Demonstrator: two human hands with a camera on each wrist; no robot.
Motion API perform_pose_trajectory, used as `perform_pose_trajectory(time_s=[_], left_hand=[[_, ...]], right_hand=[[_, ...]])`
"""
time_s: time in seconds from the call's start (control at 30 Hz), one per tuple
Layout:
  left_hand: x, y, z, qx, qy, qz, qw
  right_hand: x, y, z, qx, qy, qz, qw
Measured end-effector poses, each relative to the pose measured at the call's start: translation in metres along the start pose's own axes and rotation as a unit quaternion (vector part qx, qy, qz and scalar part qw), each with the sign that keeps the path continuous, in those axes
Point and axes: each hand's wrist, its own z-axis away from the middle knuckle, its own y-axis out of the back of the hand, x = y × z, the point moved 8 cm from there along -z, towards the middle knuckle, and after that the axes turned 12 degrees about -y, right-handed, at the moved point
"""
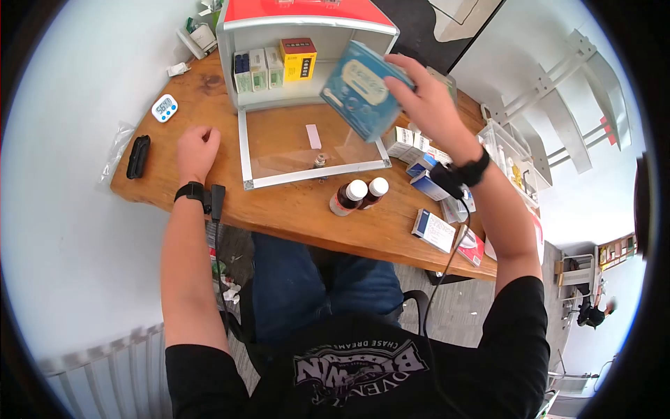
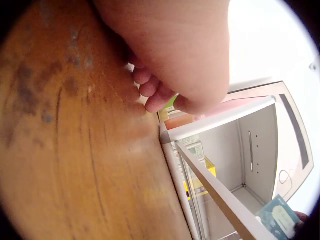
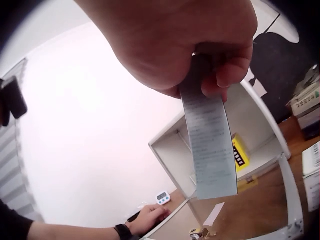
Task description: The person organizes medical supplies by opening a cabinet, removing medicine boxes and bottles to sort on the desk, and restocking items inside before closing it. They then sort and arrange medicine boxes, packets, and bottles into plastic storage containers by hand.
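Note:
My right hand (image 1: 433, 101) pinches a teal flat box (image 1: 359, 91) by its edge and holds it tilted in front of a red-topped storage case (image 1: 307, 14). From the right wrist view, a narrow printed side of this teal box (image 3: 210, 145) faces the camera. Inside the case, a yellow box (image 1: 300, 66) stands beside several small white-and-green boxes (image 1: 266, 70). The case's clear front panel (image 1: 321, 177) is folded down over the table. My left hand (image 1: 198, 150) rests on the wood left of the panel, fingers loosely curled and holding nothing.
Two brown bottles (image 1: 347, 199) with white caps stand before the panel. Several medicine boxes (image 1: 433, 230) lie at the right, beside a clear plastic bin (image 1: 516, 157). A white timer (image 1: 165, 108) and a black pouch (image 1: 138, 157) lie at the left edge.

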Motion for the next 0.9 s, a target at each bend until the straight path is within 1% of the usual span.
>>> perform_pose_trajectory(time_s=[0.07,0.1,0.17,0.2,0.23,0.3,0.33,0.43,0.47,0.5,0.57,0.6,0.63,0.7,0.73,0.83,0.9], left_hand=[[-0.001,0.001,-0.001,0.003,0.003,0.002,1.0],[-0.002,0.001,0.0,0.005,0.009,0.007,1.0],[-0.001,0.001,0.001,0.004,0.014,0.011,1.0],[0.0,0.002,0.0,0.004,0.019,0.016,1.0],[0.001,0.002,-0.001,0.006,0.021,0.014,1.0],[0.0,0.002,0.0,0.01,0.024,0.025,0.999],[-0.002,0.002,0.001,0.01,0.028,0.023,0.999],[0.0,0.002,0.0,0.005,0.014,0.016,1.0],[0.002,0.003,0.0,0.008,0.012,0.022,1.0],[0.004,0.004,-0.001,0.01,0.01,0.027,1.0],[0.002,0.005,-0.002,0.012,0.013,0.028,0.999],[0.002,0.004,-0.001,0.011,0.016,0.03,0.999],[0.002,0.004,0.0,0.011,0.018,0.03,0.999],[0.001,0.005,-0.001,0.015,0.018,0.031,0.999],[0.0,0.005,-0.001,0.016,0.018,0.03,0.999],[0.001,0.004,0.0,0.007,0.022,0.025,0.999],[0.003,0.005,-0.001,0.004,0.025,0.026,0.999]], right_hand=[[-0.011,-0.025,-0.021,0.032,0.026,0.13,0.991],[-0.009,-0.037,-0.032,0.033,0.024,0.128,0.991],[-0.018,-0.051,-0.052,0.138,0.105,0.241,0.955],[-0.015,-0.058,-0.064,0.144,0.091,0.279,0.945],[-0.015,-0.062,-0.074,0.143,0.094,0.279,0.945],[-0.005,-0.075,-0.095,0.118,0.043,0.326,0.937],[-0.001,-0.082,-0.102,0.107,0.032,0.335,0.936],[0.015,-0.103,-0.123,0.111,0.013,0.359,0.927],[0.027,-0.109,-0.133,0.075,-0.04,0.352,0.932],[0.032,-0.113,-0.141,0.075,-0.037,0.352,0.932],[0.061,-0.119,-0.156,0.049,-0.114,0.309,0.943],[0.065,-0.119,-0.159,0.039,-0.138,0.323,0.935],[0.065,-0.119,-0.161,0.036,-0.137,0.324,0.935],[0.062,-0.12,-0.168,0.026,-0.131,0.367,0.921],[0.057,-0.119,-0.17,0.041,-0.108,0.39,0.914],[0.057,-0.12,-0.174,0.028,-0.122,0.407,0.905],[0.067,-0.125,-0.179,0.034,-0.122,0.412,0.902]])
